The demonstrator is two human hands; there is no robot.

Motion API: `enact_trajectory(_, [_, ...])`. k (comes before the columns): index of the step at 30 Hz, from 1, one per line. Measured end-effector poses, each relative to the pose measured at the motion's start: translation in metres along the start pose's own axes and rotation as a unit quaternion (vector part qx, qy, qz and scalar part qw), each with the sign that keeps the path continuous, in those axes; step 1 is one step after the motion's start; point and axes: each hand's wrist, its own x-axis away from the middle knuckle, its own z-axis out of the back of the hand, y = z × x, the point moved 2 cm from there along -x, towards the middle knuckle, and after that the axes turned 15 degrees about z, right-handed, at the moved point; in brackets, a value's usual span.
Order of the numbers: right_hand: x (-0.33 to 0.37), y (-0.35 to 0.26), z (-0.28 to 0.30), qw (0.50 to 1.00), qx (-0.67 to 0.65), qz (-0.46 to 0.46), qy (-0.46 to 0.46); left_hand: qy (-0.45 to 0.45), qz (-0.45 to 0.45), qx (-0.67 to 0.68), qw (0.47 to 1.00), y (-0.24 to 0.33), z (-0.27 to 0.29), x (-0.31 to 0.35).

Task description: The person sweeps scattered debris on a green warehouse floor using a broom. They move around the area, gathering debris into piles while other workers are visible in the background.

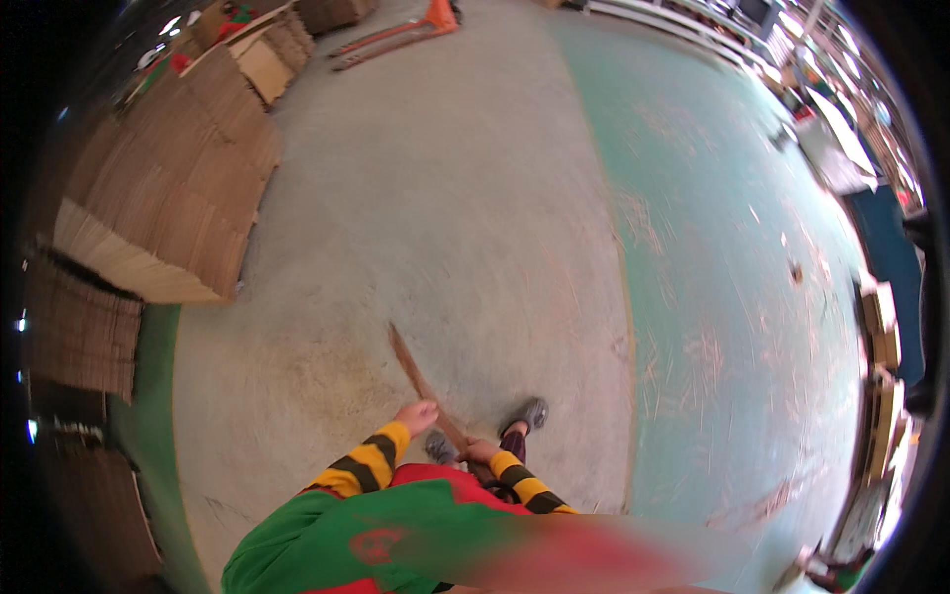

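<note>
Jutting beyond left hand and right hand, brown strip seemingly clamped in each grip

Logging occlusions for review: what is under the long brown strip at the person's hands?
Below the brown strip, grey floor shows along both edges, with a grey shoe near its lower part. Whatever lies directly underneath is covered.

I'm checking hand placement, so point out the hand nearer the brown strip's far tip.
The left hand, partway along the brown strip; the right hand is lower on it, closer to the shirt.
</note>
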Motion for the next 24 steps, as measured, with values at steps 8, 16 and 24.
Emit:
enact_trajectory(8, [0.052,0.088,0.200,0.991,-0.032,-0.103,0.074,-0.167,-0.043,-0.588,0.791,-0.121,0.040,0.059])
enact_trajectory(16, [0.226,0.147,0.355,0.847,-0.336,-0.246,0.331,0.052,0.206,0.019,0.977,-0.011,0.011,-0.002])
enact_trajectory(24, [0.219,0.108,0.442,0.761,-0.428,-0.183,0.452,0.071,0.214,-0.094,0.970,0.007,0.015,-0.019])
